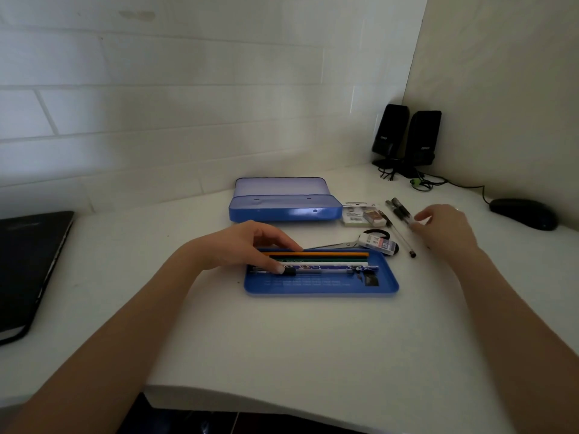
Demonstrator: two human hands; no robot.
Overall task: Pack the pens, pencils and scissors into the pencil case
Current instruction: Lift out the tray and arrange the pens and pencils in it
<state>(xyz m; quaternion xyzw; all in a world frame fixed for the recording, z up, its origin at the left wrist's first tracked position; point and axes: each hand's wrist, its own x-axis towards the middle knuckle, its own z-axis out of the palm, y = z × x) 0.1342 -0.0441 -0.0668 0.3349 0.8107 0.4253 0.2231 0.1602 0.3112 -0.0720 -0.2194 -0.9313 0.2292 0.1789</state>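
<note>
A blue pencil-case tray (322, 288) lies on the white desk, holding an orange pencil (332, 254), a green pencil (329, 260), a white one and a clear pen (332, 272). My left hand (250, 245) rests on the tray's left end, thumb on the pen's black cap. The blue case with its raised lid (283, 200) stands behind. Scissors (344, 244) lie right of the tray's far edge, partly under an eraser pack (377, 243). My right hand (445, 228) hovers over clear pens (399, 219), fingertips at one pen; a grip is not visible.
A small packet with an eraser (363, 214) sits beside the case. Two black speakers (407, 137) with cables stand in the back right corner. A black mouse (523, 213) lies far right. A black notebook (28, 270) lies at the left edge.
</note>
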